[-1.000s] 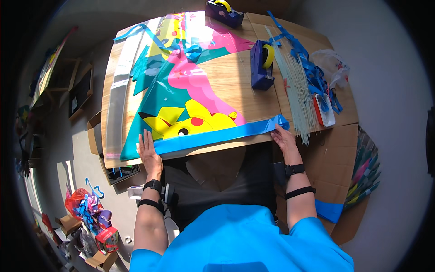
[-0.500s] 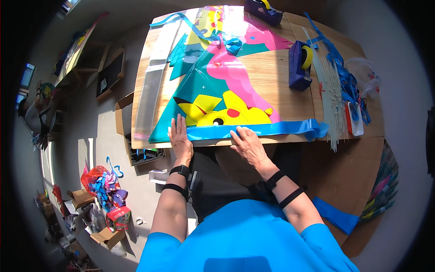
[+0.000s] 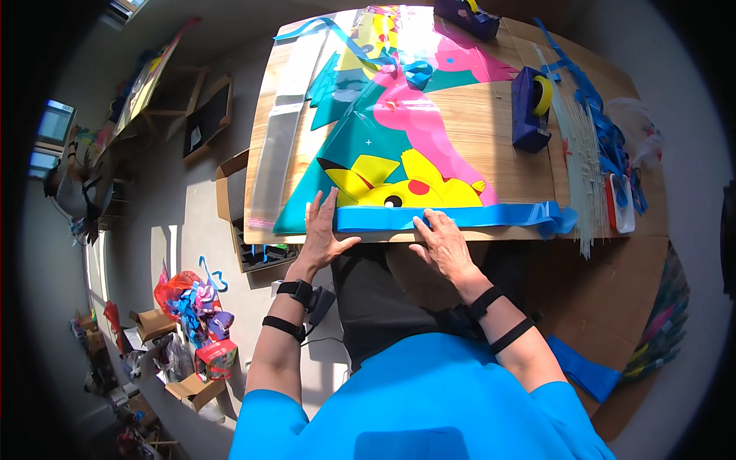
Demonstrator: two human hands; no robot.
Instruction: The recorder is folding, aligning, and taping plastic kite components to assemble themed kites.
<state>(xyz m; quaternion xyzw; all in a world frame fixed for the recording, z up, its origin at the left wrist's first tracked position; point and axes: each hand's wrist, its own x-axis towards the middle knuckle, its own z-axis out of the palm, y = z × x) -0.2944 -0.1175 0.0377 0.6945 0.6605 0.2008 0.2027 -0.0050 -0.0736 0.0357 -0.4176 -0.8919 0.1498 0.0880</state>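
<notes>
A green and pink triangular printed sheet (image 3: 371,130) with a yellow cartoon figure, much like a kite's sail, lies on the wooden table. Along its near edge runs a flat blue strip (image 3: 491,216), whose right end is crumpled past the sheet's corner. My left hand (image 3: 319,238) rests at the strip's left end, thumb and fingers spread. Further right, my right hand (image 3: 445,245) lies on the strip's near edge with fingertips on it and fingers stretched out. Neither hand grips anything that I can see.
A purple tape dispenser (image 3: 529,126) with yellow tape stands to the right, another dispenser (image 3: 466,21) at the far edge. Thin white sticks (image 3: 580,172) and blue ribbons (image 3: 609,146) lie at the right. Boxes (image 3: 195,389) stand on the floor; another person (image 3: 73,188) is far left.
The whole view has shifted, putting the table a little further right. My left hand's thumb has spread out from its fingers at the strip's left end. My right hand stays on the strip.
</notes>
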